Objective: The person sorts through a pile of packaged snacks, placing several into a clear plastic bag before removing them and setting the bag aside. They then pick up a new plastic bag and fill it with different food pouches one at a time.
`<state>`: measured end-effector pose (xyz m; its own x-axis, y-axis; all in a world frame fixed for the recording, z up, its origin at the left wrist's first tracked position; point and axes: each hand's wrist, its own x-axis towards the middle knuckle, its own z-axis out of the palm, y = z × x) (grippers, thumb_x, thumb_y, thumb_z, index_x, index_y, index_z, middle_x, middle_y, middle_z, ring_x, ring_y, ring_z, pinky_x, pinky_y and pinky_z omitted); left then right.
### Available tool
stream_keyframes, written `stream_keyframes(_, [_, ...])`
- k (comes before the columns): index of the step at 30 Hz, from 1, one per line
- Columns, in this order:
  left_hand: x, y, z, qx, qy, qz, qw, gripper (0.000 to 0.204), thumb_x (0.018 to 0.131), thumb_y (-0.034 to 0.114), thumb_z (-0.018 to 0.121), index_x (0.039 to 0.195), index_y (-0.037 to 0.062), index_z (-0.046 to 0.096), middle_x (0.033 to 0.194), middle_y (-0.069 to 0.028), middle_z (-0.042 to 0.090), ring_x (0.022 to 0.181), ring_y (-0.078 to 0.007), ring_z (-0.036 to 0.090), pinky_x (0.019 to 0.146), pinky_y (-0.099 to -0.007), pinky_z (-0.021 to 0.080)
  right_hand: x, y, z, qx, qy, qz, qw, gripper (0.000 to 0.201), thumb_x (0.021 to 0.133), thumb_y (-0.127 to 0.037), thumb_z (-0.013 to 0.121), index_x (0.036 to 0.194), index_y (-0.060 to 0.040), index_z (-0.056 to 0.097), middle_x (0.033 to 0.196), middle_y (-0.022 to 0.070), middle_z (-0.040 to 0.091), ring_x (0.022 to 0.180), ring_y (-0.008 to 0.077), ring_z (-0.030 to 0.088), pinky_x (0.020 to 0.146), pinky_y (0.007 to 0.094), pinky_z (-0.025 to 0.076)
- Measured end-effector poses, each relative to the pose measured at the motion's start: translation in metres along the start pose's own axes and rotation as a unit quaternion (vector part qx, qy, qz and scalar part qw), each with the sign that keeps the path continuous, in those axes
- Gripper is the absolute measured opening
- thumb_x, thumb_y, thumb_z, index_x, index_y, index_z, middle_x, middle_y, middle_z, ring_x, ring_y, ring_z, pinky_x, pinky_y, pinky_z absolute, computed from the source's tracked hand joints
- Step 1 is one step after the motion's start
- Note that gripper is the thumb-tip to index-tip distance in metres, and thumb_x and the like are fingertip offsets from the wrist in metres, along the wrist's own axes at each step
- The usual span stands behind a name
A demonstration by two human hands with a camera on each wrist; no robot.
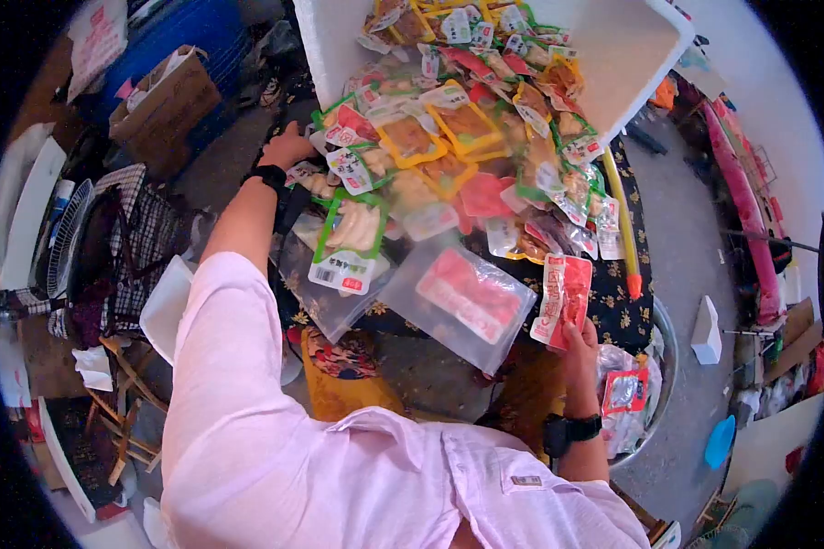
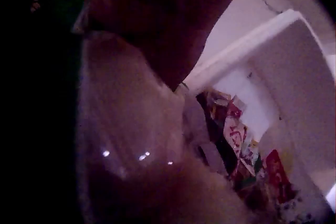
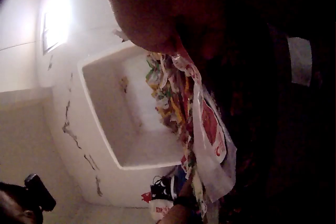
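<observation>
Along the near edge of the dark flowered cloth [image 1: 613, 316], we see the red packet [image 1: 561, 291] gripped near its lower corner by the right hand [image 1: 580, 352], thumb and fingers pinched together on it, just beside a clear bag [image 1: 412, 285] with another red packet [image 1: 471, 295] inside. Because the pinch takes so little of the slick plastic, we judge that the packet could swivel or slip loose, dropping toward the metal basin [image 1: 666, 361] or the floor. The clear bag seems to jut past the cloth's edge, so a brush of the right forearm might tip it down toward the lap. Across from us, the left hand [image 1: 288, 146] is beside the left flank of the packet heap [image 1: 467, 128]; its fingertips are hidden and its wrist view is too dark, so we cannot tell whether it holds anything. That heap spills from the white foam box [image 1: 630, 69] in loose, overlapping layers, and we think a tug on a low packet could start a slide toward us. A green-edged packet [image 1: 352, 229] lies over a second clear bag [image 1: 334, 306]; should that bag be pulled away quickly, the packet would likely drag along or fall.
</observation>
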<state>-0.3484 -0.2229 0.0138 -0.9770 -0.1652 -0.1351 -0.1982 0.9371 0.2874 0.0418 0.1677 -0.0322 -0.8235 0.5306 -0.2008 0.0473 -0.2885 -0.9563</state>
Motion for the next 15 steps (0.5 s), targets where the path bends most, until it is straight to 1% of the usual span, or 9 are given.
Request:
stream_keyframes(2, [0.005, -0.014, -0.001, 0.002, -0.018, 0.024, 1.0, 0.086, 0.055, 0.044, 0.059, 0.127, 0.0141, 0.023, 0.118, -0.0188, 0.04, 0.109, -0.034, 0.039, 0.089, -0.038, 0.032, -0.002, -0.004, 0.004, 0.016, 0.006, 0.009, 1.0, 0.024, 0.079, -0.011, 0.048, 0.102, -0.0039, 0.046, 0.09, 0.0046, 0.056, 0.072, 0.0126, 0.056, 0.055, 0.0242, 0.048])
stream_keyframes(3, [0.003, -0.013, -0.006, 0.003, -0.025, 0.039, 0.999, 0.086, 0.055, 0.043, 0.059, 0.127, 0.0137, 0.023, 0.117, -0.019, 0.041, 0.108, -0.033, 0.04, 0.089, -0.037, 0.032, -0.001, -0.004, 0.002, 0.013, 0.0, 0.008, 1.0, 0.024, 0.079, -0.011, 0.048, 0.102, -0.0039, 0.046, 0.09, 0.0048, 0.055, 0.072, 0.0127, 0.056, 0.055, 0.0243, 0.048])
stream_keyframes(4, [-0.008, -0.011, -0.011, 0.002, -0.024, 0.01, 1.0, 0.085, 0.054, 0.04, 0.058, 0.127, 0.0126, 0.024, 0.116, -0.0198, 0.043, 0.106, -0.0311, 0.042, 0.088, -0.0348, 0.033, -0.001, -0.003, 0.0, 0.009, -0.006, 0.009, 1.0, 0.024, 0.079, -0.011, 0.048, 0.102, -0.0039, 0.046, 0.09, 0.0049, 0.055, 0.072, 0.0129, 0.056, 0.055, 0.0243, 0.048])
stream_keyframes(5, [-0.007, -0.016, -0.01, -0.004, -0.029, 0.013, 0.999, 0.085, 0.054, 0.04, 0.058, 0.127, 0.0122, 0.024, 0.116, -0.0198, 0.042, 0.107, -0.031, 0.042, 0.089, -0.0348, 0.033, 0.0, -0.002, 0.0, 0.005, -0.015, 0.01, 1.0, 0.025, 0.079, -0.011, 0.048, 0.102, -0.004, 0.046, 0.091, 0.005, 0.055, 0.072, 0.013, 0.056, 0.055, 0.0243, 0.048])
stream_keyframes(8, [0.007, -0.058, -0.002, -0.014, -0.038, 0.027, 0.999, 0.085, 0.055, 0.04, 0.058, 0.127, 0.0122, 0.024, 0.118, -0.0198, 0.04, 0.108, -0.0312, 0.04, 0.09, -0.0352, 0.032, 0.0, 0.0, 0.003, 0.015, 0.004, 0.008, 1.0, 0.025, 0.079, -0.011, 0.047, 0.103, -0.004, 0.046, 0.091, 0.0056, 0.055, 0.071, 0.0133, 0.057, 0.055, 0.0243, 0.048])
stream_keyframes(10, [0.009, -0.078, 0.0, -0.022, -0.041, 0.051, 0.998, 0.084, 0.055, 0.039, 0.058, 0.127, 0.0135, 0.023, 0.119, -0.0198, 0.039, 0.11, -0.0318, 0.038, 0.091, -0.0358, 0.03, 0.0, -0.001, 0.001, 0.011, -0.006, 0.014, 1.0, 0.023, 0.079, -0.007, 0.046, 0.101, -0.0012, 0.048, 0.092, 0.0056, 0.054, 0.077, 0.0121, 0.054, 0.066, 0.0242, 0.044])
stream_keyframes(11, [0.012, -0.084, 0.002, -0.025, -0.058, 0.041, 0.997, 0.083, 0.055, 0.038, 0.059, 0.127, 0.0144, 0.024, 0.119, -0.0199, 0.038, 0.11, -0.032, 0.037, 0.091, -0.0358, 0.03, -0.001, -0.003, 0.001, 0.009, -0.008, 0.017, 1.0, 0.022, 0.079, -0.005, 0.045, 0.1, 0.0002, 0.048, 0.093, 0.0056, 0.054, 0.08, 0.0115, 0.052, 0.071, 0.0241, 0.042])
stream_keyframes(12, [0.005, -0.083, -0.002, -0.028, -0.075, 0.032, 0.996, 0.083, 0.055, 0.038, 0.059, 0.127, 0.0152, 0.024, 0.119, -0.02, 0.038, 0.111, -0.0321, 0.036, 0.091, -0.0358, 0.03, -0.003, -0.005, 0.003, 0.01, -0.007, 0.017, 1.0, 0.022, 0.079, -0.005, 0.045, 0.1, 0.0003, 0.048, 0.093, 0.0057, 0.054, 0.08, 0.0115, 0.052, 0.071, 0.024, 0.042])
stream_keyframes(15, [-0.007, -0.071, -0.011, 0.03, -0.074, 0.041, 0.996, 0.077, 0.057, 0.034, 0.058, 0.126, 0.0166, 0.028, 0.119, -0.0182, 0.04, 0.111, -0.0327, 0.036, 0.092, -0.0362, 0.03, -0.005, -0.009, 0.009, 0.019, -0.013, 0.019, 1.0, 0.023, 0.079, -0.006, 0.045, 0.101, 0.0007, 0.047, 0.093, 0.0058, 0.054, 0.079, 0.0115, 0.052, 0.071, 0.0238, 0.043])
